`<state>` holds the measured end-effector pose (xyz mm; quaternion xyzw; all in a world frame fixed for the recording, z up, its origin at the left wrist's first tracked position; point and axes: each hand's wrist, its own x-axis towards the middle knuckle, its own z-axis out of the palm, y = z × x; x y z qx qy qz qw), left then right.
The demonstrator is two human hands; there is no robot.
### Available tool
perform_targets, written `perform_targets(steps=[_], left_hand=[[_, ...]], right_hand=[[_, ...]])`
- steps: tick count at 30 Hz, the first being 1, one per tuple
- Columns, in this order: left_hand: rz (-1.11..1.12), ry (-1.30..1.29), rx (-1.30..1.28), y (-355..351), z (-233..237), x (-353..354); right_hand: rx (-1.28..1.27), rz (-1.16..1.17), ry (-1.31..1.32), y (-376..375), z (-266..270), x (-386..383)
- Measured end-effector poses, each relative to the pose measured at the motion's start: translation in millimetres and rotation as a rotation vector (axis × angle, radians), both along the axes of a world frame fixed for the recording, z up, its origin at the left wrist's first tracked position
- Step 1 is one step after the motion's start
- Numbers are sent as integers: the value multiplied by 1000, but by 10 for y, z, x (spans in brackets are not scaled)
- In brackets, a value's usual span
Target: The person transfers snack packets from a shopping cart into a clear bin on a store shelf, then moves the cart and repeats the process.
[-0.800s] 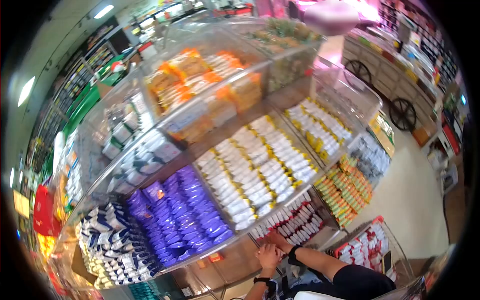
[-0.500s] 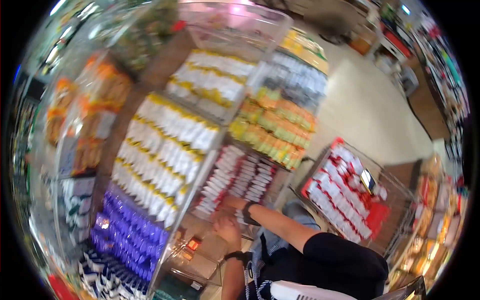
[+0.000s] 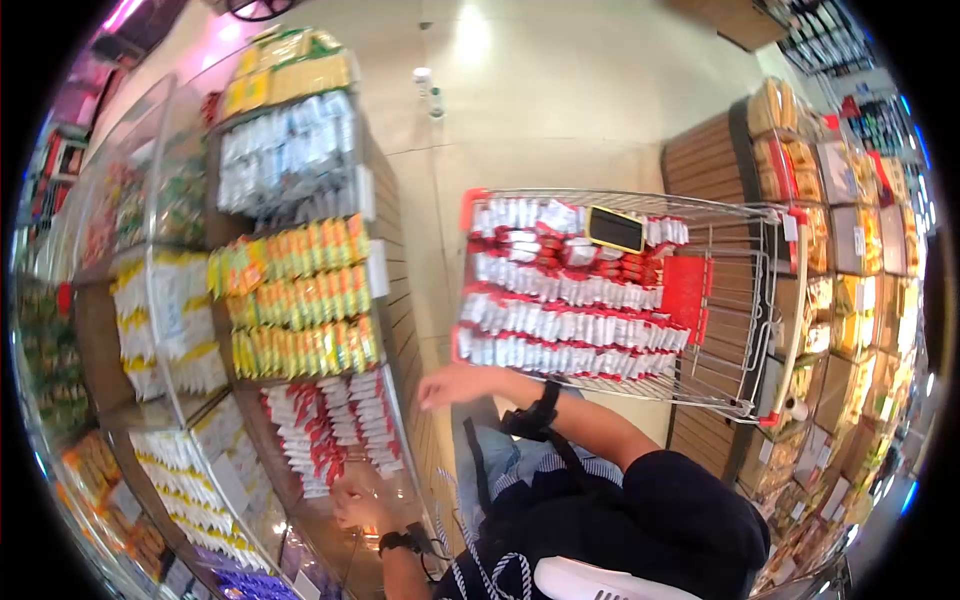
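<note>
My left hand is at the lower end of a shelf bin, beside rows of red-and-white packets. Its fingers are apart and slightly bent, and I see nothing held in them. My right hand hovers between the shelf and a shopping cart, fingers loosely bent, with nothing visible in it. More white packets with red ends stand in rows inside the metal shopping cart. On top of the cart's packets lies a dark rectangular item with a yellow border.
Yellow-and-orange packets and silvery packets fill neighbouring bins. Clear dividers rise along the display. Bread-like packages line shelves right of the cart. Two small white containers stand on the floor ahead.
My view has swung to the right, bringing the cart to the middle. My hands, close together at the packets before, are now apart; the right one has moved away toward the cart.
</note>
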<state>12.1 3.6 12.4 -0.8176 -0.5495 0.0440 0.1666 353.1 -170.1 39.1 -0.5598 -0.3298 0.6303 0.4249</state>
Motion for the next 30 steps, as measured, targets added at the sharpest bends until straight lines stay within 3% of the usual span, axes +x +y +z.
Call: perform_targets(steps=[2, 3, 4, 5, 6, 7, 8, 9, 10, 12, 14, 15, 18, 20, 25, 30], left_hand=[[40, 178, -53, -3, 86, 71], [4, 204, -21, 32, 66, 33], [-28, 229, 11, 68, 10, -41], [-57, 251, 45, 63, -24, -29], [159, 313, -124, 33, 81, 193], [80, 18, -78, -36, 87, 407], [-3, -274, -32, -104, 89, 593], [-84, -566, 13, -201, 89, 831], [65, -962, -198, -502, 239, 1439], [-224, -768, -328, -988, 374, 1952], [-333, -858, -740, -1485, 454, 2582], [-662, -757, -642, -1586, 301, 2789], [-920, -525, -861, -1984, 154, 3691], [-1170, -364, -691, -2063, -170, 4136], [-1261, -56, -778, -2057, -686, 4820], [-1327, -21, -834, -1996, -1107, 4970]], right_hand=[[13, -255, -142, -590, -368, 259], [-127, -460, 97, -887, -458, 385], [-31, -673, -142, -1156, -585, 490], [-231, -781, -245, -1407, -692, 622], [-212, -832, -566, -1655, -899, 735], [-410, -851, -726, -1830, -895, 868], [-250, -984, -904, -2004, -1013, 994], [-315, -859, -1087, -2182, -1207, 1082], [-395, -766, -1207, -2311, -1372, 1176], [-494, -603, -1437, -2402, -1545, 1260], [-527, -458, -1681, -2422, -1611, 1337], [-549, -432, -1703, -2417, -1648, 1331], [-586, -416, -1716, -2392, -1705, 1337], [-668, -424, -1585, -2418, -1649, 1314], [-781, -466, -1433, -2418, -1600, 1280], [-611, -634, -1419, -2598, -1473, 1221]])
